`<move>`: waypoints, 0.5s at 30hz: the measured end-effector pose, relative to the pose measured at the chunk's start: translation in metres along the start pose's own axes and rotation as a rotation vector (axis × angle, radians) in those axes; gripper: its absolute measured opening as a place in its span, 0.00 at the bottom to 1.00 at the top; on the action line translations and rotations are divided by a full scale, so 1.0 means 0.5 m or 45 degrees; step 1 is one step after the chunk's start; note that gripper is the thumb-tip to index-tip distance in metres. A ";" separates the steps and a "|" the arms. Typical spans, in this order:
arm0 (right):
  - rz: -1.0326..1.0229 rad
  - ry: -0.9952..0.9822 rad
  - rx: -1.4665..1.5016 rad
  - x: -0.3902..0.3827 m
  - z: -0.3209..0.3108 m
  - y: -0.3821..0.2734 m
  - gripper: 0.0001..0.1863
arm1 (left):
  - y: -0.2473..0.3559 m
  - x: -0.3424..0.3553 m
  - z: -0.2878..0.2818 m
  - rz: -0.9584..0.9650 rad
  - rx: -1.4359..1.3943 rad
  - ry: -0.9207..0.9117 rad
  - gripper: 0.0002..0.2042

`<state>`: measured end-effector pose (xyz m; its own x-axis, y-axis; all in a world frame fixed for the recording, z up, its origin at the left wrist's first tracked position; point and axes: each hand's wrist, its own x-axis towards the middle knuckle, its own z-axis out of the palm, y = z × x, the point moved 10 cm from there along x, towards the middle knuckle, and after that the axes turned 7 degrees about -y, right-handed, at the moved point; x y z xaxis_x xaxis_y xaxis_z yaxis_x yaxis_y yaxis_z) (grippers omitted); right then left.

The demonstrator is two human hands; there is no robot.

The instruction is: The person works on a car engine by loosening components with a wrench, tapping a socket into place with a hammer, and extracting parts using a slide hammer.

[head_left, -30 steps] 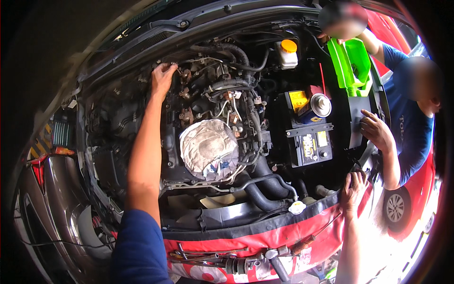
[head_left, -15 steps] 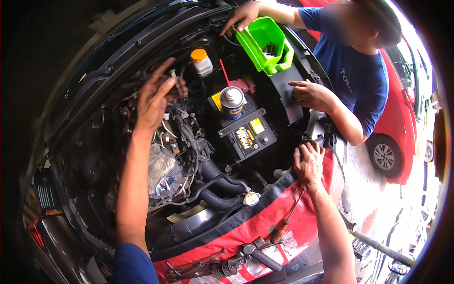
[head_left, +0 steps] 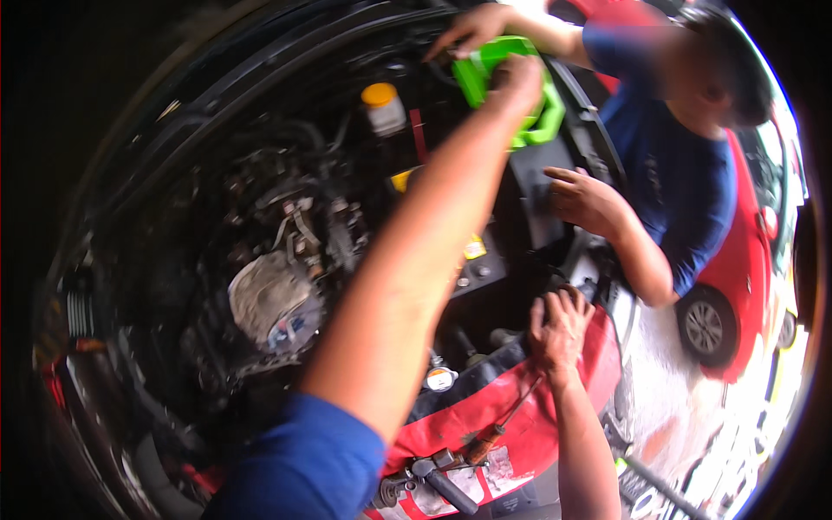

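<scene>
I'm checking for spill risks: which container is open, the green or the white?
The green container: its wide upper side is uncovered, whereas the white bottle wears an orange-yellow cap.

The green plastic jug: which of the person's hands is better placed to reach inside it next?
Probably the left: the left hand is right at the open green plastic jug, while the right hand rests farther away, by the red cover's edge.

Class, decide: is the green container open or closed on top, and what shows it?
Open: the green container's inner walls show beside the left hand.
</scene>
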<state>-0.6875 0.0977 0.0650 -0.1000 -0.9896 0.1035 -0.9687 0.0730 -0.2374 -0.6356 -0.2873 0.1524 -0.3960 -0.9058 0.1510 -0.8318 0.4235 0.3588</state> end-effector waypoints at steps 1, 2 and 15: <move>0.021 -0.054 -0.011 -0.001 0.008 0.002 0.10 | 0.016 -0.001 0.005 0.038 0.091 -0.032 0.06; -0.014 -0.037 -0.027 -0.003 0.005 -0.005 0.10 | 0.040 -0.008 0.008 0.125 0.248 -0.076 0.05; 0.044 -0.131 -0.071 -0.004 0.027 0.002 0.10 | -0.637 -0.634 -0.423 -0.378 -0.306 0.864 0.16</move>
<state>-0.6853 0.0982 0.0515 -0.1125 -0.9936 -0.0042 -0.9764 0.1114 -0.1848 -0.1628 -0.1385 0.1853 0.2191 -0.8255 0.5201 -0.7280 0.2166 0.6505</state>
